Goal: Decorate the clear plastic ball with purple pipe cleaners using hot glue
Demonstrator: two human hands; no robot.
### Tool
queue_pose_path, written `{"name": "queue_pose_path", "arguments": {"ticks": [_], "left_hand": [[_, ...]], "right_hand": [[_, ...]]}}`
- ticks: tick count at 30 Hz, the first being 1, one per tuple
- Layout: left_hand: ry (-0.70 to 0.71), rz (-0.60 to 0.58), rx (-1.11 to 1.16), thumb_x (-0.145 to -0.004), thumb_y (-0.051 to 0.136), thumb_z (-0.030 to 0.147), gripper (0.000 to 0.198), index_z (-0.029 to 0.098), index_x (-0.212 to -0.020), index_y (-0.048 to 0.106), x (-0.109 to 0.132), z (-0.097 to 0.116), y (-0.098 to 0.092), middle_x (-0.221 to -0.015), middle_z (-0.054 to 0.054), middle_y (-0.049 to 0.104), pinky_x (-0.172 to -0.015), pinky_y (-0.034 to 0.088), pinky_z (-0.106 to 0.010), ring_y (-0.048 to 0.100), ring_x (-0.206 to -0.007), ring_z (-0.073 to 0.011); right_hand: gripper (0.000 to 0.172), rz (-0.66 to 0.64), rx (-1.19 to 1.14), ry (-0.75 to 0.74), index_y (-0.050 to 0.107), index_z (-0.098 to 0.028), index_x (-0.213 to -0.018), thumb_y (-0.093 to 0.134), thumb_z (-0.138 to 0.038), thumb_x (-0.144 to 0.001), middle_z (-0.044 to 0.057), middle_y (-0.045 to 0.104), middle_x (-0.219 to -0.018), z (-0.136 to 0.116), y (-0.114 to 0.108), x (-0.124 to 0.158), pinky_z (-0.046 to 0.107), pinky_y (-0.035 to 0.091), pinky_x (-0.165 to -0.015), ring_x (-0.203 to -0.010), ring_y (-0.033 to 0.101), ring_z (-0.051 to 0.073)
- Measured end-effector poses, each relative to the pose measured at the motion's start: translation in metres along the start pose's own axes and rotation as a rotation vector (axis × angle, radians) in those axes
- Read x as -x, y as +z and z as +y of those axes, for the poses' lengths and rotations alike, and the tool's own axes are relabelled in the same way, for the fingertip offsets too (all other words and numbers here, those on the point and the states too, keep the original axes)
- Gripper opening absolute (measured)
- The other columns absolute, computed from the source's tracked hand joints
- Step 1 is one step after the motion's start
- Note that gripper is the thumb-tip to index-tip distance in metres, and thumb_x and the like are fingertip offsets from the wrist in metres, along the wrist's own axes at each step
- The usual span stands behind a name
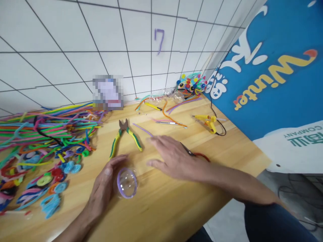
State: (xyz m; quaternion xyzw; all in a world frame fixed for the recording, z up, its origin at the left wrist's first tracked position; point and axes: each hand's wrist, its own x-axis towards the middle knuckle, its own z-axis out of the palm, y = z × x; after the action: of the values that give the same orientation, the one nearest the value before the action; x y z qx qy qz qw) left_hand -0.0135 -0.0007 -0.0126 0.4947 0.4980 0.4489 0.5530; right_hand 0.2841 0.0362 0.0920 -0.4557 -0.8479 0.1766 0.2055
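My left hand (103, 181) rests on its side on the table, fingers stretched out, beside a clear plastic ball (129, 183) with a purple pipe cleaner ring (119, 188) around it. Whether the fingers touch the ball I cannot tell. Palm down, my right hand (174, 156) is over the table, its fingers extended and the thumb apart. Its fingertips are at the near end of a loose purple pipe cleaner (142, 129). Scissors (190, 152) with red handles lie partly hidden behind the right wrist. Pliers (124, 126) with green and yellow grips lie spread beyond both hands.
Many coloured pipe cleaners (47, 132) and coiled pieces (58, 174) cover the table's left side. A yellow glue gun (208, 121), a yellow craft knife (152, 106), clear balls (178, 96) and a decorated colourful piece (193, 84) lie farther back. A tiled wall (136, 40) bounds the table.
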Motion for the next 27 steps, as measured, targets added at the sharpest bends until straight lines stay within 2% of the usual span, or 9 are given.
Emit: {"name": "queue_pose_path", "arguments": {"ticks": [2,5,8,11,15,18,22,24,27], "left_hand": [[-0.027,0.049,0.065,-0.103,0.062,0.074,0.06,0.024,-0.129,0.08,-0.001,0.002,0.002,-0.15,-0.013,0.075,-0.123,0.056,-0.048,0.065,-0.147,-0.0367],[-0.06,0.118,0.139,-0.095,0.071,0.078,0.061,0.024,-0.122,0.081,-0.004,0.006,0.005,-0.14,-0.012,0.08,-0.118,0.059,-0.046,0.069,-0.14,-0.035],[-0.073,0.218,0.19,-0.088,0.076,0.081,0.065,0.023,-0.118,0.082,-0.009,0.009,0.007,-0.135,-0.012,0.082,-0.117,0.059,-0.048,0.072,-0.133,-0.034],[-0.051,0.298,0.214,-0.083,0.08,0.083,0.068,0.021,-0.11,0.083,-0.014,0.01,0.01,-0.128,-0.012,0.084,-0.119,0.057,-0.049,0.075,-0.125,-0.0331],[-0.03,0.35,0.243,-0.073,0.085,0.087,0.075,0.019,-0.105,0.085,-0.017,0.013,0.015,-0.12,-0.013,0.085,-0.11,0.06,-0.044,0.076,-0.116,-0.0305],[-0.045,0.352,0.274,-0.065,0.089,0.088,0.079,0.019,-0.102,0.086,-0.018,0.017,0.016,-0.117,-0.012,0.086,-0.102,0.062,-0.039,0.076,-0.113,-0.029],[-0.047,0.345,0.303,-0.061,0.09,0.09,0.08,0.02,-0.098,0.087,-0.017,0.019,0.016,-0.114,-0.011,0.087,-0.097,0.063,-0.036,0.077,-0.11,-0.0282],[-0.055,0.328,0.316,-0.06,0.09,0.091,0.082,0.019,-0.099,0.087,-0.016,0.021,0.016,-0.114,-0.011,0.087,-0.095,0.063,-0.035,0.077,-0.109,-0.0277],[-0.097,0.325,0.331,-0.055,0.092,0.091,0.085,0.019,-0.1,0.088,-0.015,0.024,0.018,-0.115,-0.012,0.087,-0.091,0.064,-0.034,0.077,-0.108,-0.0275]], "right_hand": [[0.054,-0.066,-0.029,-0.046,0.063,-0.027,-0.15,0.076,-0.052,-0.104,0.014,0.079,-0.136,-0.014,0.007,0.035,0.05,0.061,-0.112,-0.127,0.075,0.032],[0.038,-0.116,-0.047,-0.115,0.07,-0.025,-0.137,0.075,-0.048,-0.107,0.009,0.084,-0.119,-0.015,0.021,0.06,0.044,0.063,-0.101,-0.112,0.079,0.028],[0.026,-0.097,0.0,-0.205,0.074,-0.024,-0.123,0.072,-0.046,-0.11,0.007,0.085,-0.107,-0.008,0.037,0.064,0.04,0.063,-0.093,-0.101,0.079,0.025],[0.024,-0.021,0.05,-0.308,0.076,-0.022,-0.112,0.069,-0.045,-0.112,0.006,0.084,-0.098,-0.001,0.047,0.06,0.038,0.061,-0.09,-0.097,0.078,0.024],[0.025,0.089,0.054,-0.333,0.076,-0.019,-0.102,0.068,-0.04,-0.114,0.006,0.082,-0.093,0.007,0.039,0.055,0.037,0.059,-0.089,-0.091,0.076,0.022],[0.018,0.171,0.066,-0.307,0.077,-0.02,-0.102,0.066,-0.028,-0.114,0.006,0.084,-0.1,0.011,0.013,0.057,0.036,0.058,-0.096,-0.096,0.077,0.021],[0.022,0.326,0.135,-0.211,0.08,-0.023,-0.109,0.059,-0.028,-0.116,0.005,0.085,-0.103,0.033,-0.054,0.055,0.036,0.058,-0.093,-0.096,0.076,0.021],[0.024,0.351,0.225,-0.037,0.081,-0.025,-0.111,0.058,-0.031,-0.115,0.007,0.086,-0.109,0.06,-0.096,0.038,0.039,0.058,-0.093,-0.104,0.077,0.025],[0.027,0.33,0.361,0.249,0.085,-0.023,-0.103,0.059,-0.026,-0.111,0.013,0.084,-0.113,0.118,-0.151,-0.011,0.05,0.058,-0.101,-0.111,0.077,0.034]]}}
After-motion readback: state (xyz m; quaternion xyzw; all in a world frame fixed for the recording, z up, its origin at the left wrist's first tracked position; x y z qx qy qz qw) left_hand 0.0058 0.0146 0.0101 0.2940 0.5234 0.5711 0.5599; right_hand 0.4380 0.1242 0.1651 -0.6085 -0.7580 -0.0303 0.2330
